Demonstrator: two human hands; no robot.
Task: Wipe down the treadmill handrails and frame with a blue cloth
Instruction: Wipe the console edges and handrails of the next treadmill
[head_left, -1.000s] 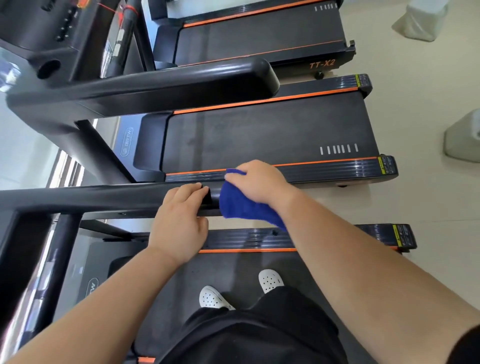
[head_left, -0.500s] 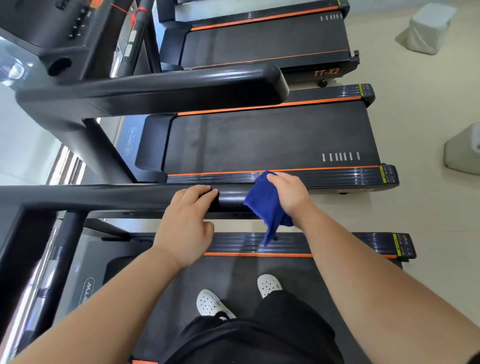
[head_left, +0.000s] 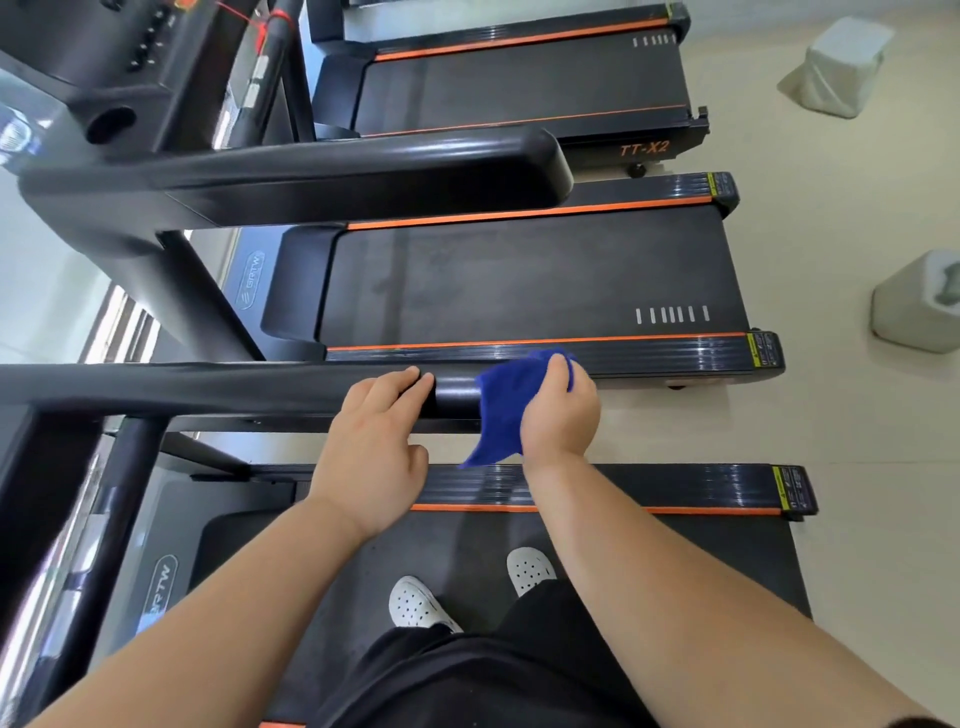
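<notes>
I stand on a black treadmill whose right handrail (head_left: 218, 387) runs across the middle of the view. My left hand (head_left: 376, 452) rests on the rail near its end, fingers curled over the top. My right hand (head_left: 558, 410) grips a blue cloth (head_left: 501, 410) at the rail's rounded end (head_left: 454, 395). The cloth covers the tip and hangs down below it. The treadmill's side frame (head_left: 675, 486), black with an orange stripe, lies under my right arm.
Two more treadmills (head_left: 519, 280) stand side by side beyond the rail, with the neighbour's thick handrail (head_left: 353, 171) above. Two wrapped white blocks (head_left: 841, 67) sit on the beige floor at the right. My white shoes (head_left: 421, 603) are on the belt.
My right hand has slid the blue cloth to the right along the rail, from beside my left hand out to the rail's end. My left hand has stayed on the rail.
</notes>
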